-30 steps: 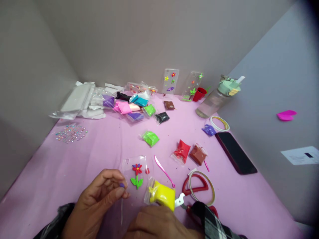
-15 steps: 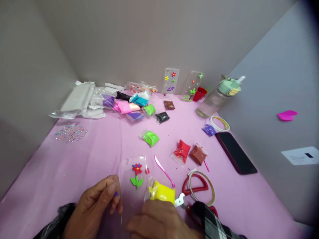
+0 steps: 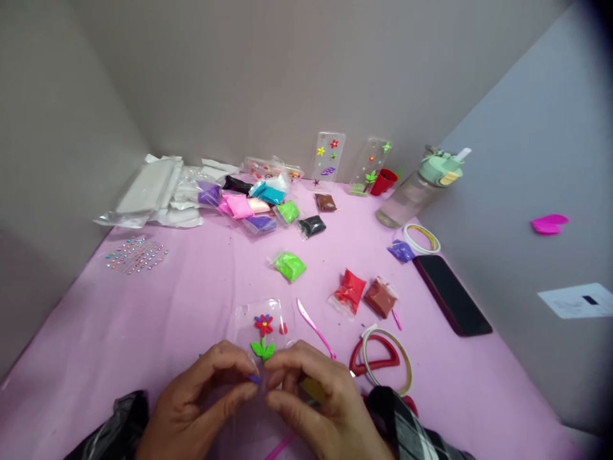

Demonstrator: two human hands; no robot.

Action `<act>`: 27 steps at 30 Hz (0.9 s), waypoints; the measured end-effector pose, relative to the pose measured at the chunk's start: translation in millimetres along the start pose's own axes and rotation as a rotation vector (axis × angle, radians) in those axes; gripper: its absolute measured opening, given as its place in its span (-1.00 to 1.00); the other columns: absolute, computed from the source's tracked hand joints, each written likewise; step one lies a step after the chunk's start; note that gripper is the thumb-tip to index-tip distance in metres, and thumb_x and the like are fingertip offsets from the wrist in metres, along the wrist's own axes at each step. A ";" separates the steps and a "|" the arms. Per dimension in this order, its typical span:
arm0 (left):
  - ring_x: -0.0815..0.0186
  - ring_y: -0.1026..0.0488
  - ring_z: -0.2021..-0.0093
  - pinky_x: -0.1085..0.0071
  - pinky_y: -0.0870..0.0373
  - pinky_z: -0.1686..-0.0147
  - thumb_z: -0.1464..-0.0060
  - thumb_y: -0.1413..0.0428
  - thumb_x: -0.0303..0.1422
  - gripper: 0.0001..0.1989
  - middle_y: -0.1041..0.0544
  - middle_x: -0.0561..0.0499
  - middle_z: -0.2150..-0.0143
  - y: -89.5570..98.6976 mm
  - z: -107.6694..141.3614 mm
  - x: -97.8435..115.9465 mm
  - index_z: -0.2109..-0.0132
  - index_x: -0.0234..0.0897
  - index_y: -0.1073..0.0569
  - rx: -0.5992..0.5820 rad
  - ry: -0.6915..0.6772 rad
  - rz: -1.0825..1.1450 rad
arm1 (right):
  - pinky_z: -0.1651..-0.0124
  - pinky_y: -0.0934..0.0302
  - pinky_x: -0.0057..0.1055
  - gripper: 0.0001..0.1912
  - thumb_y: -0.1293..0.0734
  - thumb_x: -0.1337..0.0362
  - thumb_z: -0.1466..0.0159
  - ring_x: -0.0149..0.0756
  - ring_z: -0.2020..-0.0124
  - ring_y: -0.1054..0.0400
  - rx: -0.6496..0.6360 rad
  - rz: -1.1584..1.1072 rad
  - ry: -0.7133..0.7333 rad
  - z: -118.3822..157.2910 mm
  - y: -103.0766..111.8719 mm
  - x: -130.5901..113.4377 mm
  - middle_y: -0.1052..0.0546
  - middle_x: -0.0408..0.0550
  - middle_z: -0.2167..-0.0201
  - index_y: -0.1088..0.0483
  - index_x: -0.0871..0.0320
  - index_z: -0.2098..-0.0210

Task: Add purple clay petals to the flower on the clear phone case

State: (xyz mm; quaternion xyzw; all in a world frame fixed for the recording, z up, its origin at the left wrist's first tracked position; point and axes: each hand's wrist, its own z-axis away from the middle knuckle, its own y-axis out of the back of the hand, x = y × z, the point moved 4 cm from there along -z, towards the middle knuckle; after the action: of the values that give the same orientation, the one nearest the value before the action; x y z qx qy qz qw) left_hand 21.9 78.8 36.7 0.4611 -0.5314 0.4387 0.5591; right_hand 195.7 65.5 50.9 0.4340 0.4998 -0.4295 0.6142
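Note:
My left hand (image 3: pixel 205 399) pinches a small bit of purple clay (image 3: pixel 255 379) between thumb and forefinger. Facing it, my right hand (image 3: pixel 316 399) has thumb and forefinger bent and apart, close to the purple bit. Below the right hand shows a pink stick (image 3: pixel 280 445); whether the hand touches it I cannot tell. Just beyond the hands lies a clear phone case (image 3: pixel 244 326) with a clay flower (image 3: pixel 263 335), red and purple petals on a green stem with leaves. A small red piece (image 3: pixel 283 328) is at the case's right edge. The yellow clay packet (image 3: pixel 313 388) is mostly hidden behind my right hand.
A pink plastic knife (image 3: pixel 316 328), red-handled scissors (image 3: pixel 376 363) and a tape roll (image 3: pixel 408 367) lie right of the case. Red (image 3: pixel 350 291), brown (image 3: pixel 380 298) and green (image 3: pixel 290 266) clay packets are farther off. A phone (image 3: pixel 453 295) and a bottle (image 3: pixel 409 191) stand along the right.
My right hand has come up and left from the yellow packet to meet my left hand. The left hand has moved right with the purple bit, over the lower part of the case.

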 end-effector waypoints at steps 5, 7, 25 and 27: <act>0.39 -0.56 0.42 0.64 -0.49 0.38 -0.05 -0.24 -0.50 -0.83 -0.59 0.15 0.43 -3.0 -0.2 5.6 0.31 -0.06 -0.58 -0.031 -0.125 -0.047 | 0.38 -0.15 -0.50 -0.83 -0.51 0.17 -0.18 -0.44 0.45 -0.24 0.000 -0.147 -0.122 -4.4 -3.4 -0.6 -0.41 -0.20 0.49 -0.57 0.15 0.34; 0.37 -0.57 0.41 0.61 -0.51 0.37 -0.08 -0.23 -0.49 -0.84 -0.60 0.13 0.41 -2.4 0.6 5.6 0.28 -0.06 -0.59 -0.034 -0.170 -0.060 | 0.40 -0.12 -0.52 -0.78 -0.54 0.14 -0.13 -0.46 0.46 -0.21 -0.006 -0.213 -0.166 -4.9 -5.4 1.0 -0.38 -0.22 0.52 -0.57 0.16 0.36; 0.37 -0.59 0.36 0.61 -0.51 0.33 -0.14 -0.22 -0.46 -0.81 -0.61 0.11 0.34 -2.1 2.5 12.4 0.17 0.00 -0.56 -0.066 -0.290 -0.218 | 0.38 -0.02 -0.49 -0.74 -0.48 0.09 -0.17 -0.45 0.46 -0.14 -0.029 -0.299 -0.286 -7.3 -3.8 6.0 -0.35 -0.20 0.52 -0.53 0.19 0.36; 0.36 -0.58 0.36 0.59 -0.51 0.33 -0.13 -0.24 -0.44 -0.83 -0.61 0.11 0.35 -0.8 2.7 10.2 0.19 -0.01 -0.56 -0.050 -0.265 -0.189 | 0.37 -0.04 -0.49 -0.77 -0.48 0.12 -0.18 -0.44 0.45 -0.15 -0.035 -0.290 -0.289 -7.7 -3.8 5.7 -0.36 -0.20 0.51 -0.54 0.18 0.36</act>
State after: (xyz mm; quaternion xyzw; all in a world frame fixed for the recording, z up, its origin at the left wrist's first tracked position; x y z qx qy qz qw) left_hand 22.6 76.0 46.9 0.5489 -0.5655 0.3061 0.5341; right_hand 191.0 71.5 44.0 0.2805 0.4713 -0.5625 0.6187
